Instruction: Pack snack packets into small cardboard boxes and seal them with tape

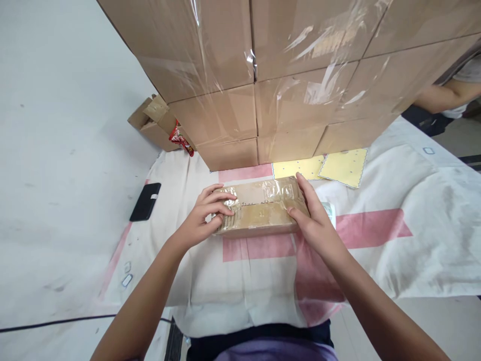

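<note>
A small cardboard box, sealed with shiny brown tape, lies on the cloth-covered table right in front of me. My left hand rests on its left end, with the fingers reaching over the taped top. At the other end, my right hand grips the box, its thumb on the near part of the top and its fingers along the far right corner. The box's underside is hidden. A pale flat item shows partly from behind my right hand; I cannot make out what it is.
A tall stack of cardboard boxes in clear film stands just behind. Two yellow cards lie at its foot. To the left are a black phone, an open carton and a red wrapper. Another person's arm shows at right.
</note>
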A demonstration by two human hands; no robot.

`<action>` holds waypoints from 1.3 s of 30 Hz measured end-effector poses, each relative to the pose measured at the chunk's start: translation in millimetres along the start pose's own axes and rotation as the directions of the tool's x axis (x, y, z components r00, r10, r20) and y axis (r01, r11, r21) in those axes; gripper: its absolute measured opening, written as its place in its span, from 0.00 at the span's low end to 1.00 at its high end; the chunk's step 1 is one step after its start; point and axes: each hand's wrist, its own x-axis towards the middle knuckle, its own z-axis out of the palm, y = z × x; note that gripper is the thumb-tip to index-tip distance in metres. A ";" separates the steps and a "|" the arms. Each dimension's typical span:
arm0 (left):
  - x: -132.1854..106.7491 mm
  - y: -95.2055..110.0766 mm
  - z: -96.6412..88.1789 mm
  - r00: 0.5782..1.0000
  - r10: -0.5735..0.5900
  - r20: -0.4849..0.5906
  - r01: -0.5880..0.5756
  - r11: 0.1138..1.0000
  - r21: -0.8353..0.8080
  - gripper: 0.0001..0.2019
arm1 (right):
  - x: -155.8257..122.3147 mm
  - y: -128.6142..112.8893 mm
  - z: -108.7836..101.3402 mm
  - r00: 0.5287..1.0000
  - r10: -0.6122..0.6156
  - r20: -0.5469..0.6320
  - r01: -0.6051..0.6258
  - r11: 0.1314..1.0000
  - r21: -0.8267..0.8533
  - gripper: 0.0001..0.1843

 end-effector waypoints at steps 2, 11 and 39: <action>-2.0 8.7 -7.0 1.000 0.006 0.014 -0.008 0.993 0.118 0.14 | -4.9 3.2 -11.8 0.998 0.021 -0.055 -0.021 1.000 -0.001 0.35; -20.9 91.4 59.4 0.897 0.405 -0.180 -0.347 0.894 0.283 0.08 | -5.1 107.7 -66.6 0.910 0.190 -0.367 -0.121 0.972 0.203 0.15; 85.8 132.6 206.8 0.601 -0.693 0.398 0.618 0.086 -0.782 0.19 | -2.3 118.8 -39.8 0.946 -0.025 -0.323 0.075 0.987 0.142 0.22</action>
